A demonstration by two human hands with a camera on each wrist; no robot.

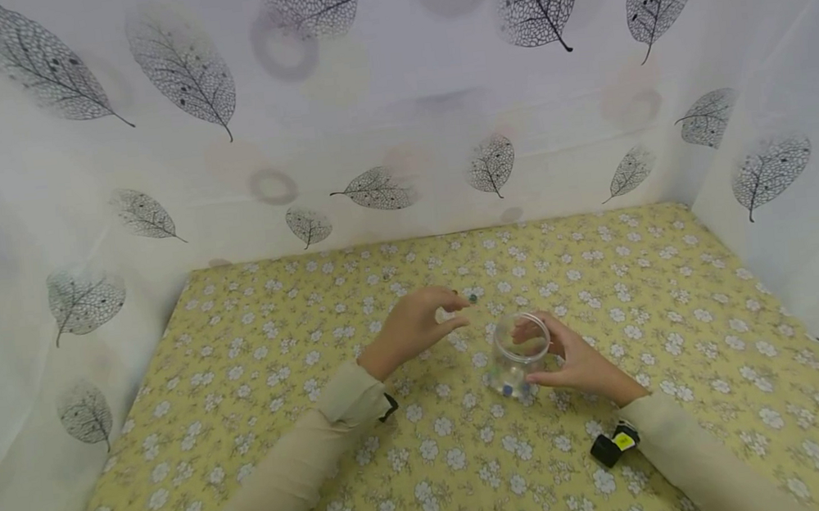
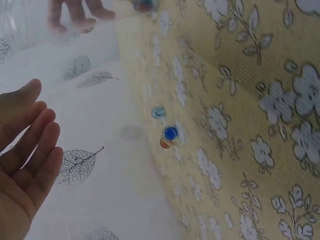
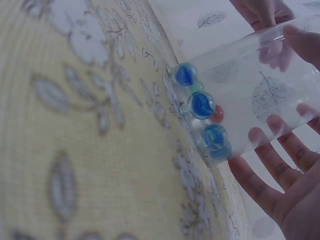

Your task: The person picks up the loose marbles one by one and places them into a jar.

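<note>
Surface: yellow floral cloth (image 1: 422, 460), leaf-print backdrop (image 1: 406, 66) behind.
Left hand (image 1: 416, 326): thumb apart from loosely bent fingers, nothing visibly held.
Right hand (image 1: 578, 361): thumb and fingers curved round the jar (image 1: 507, 368).
Loose marbles (image 2: 170, 133): on the cloth, just past the left fingertips; left hand nearer.
Jar's stance: upright, long axis vertical, mouth up, right of the left hand.
Inner marbles (image 3: 202, 105): gathered at the jar's base.

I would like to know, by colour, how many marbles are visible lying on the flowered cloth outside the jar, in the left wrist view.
Light blue marble: 1
Dark blue marble: 1
Orange-red marble, partly hidden: 1
Total: 3
</note>
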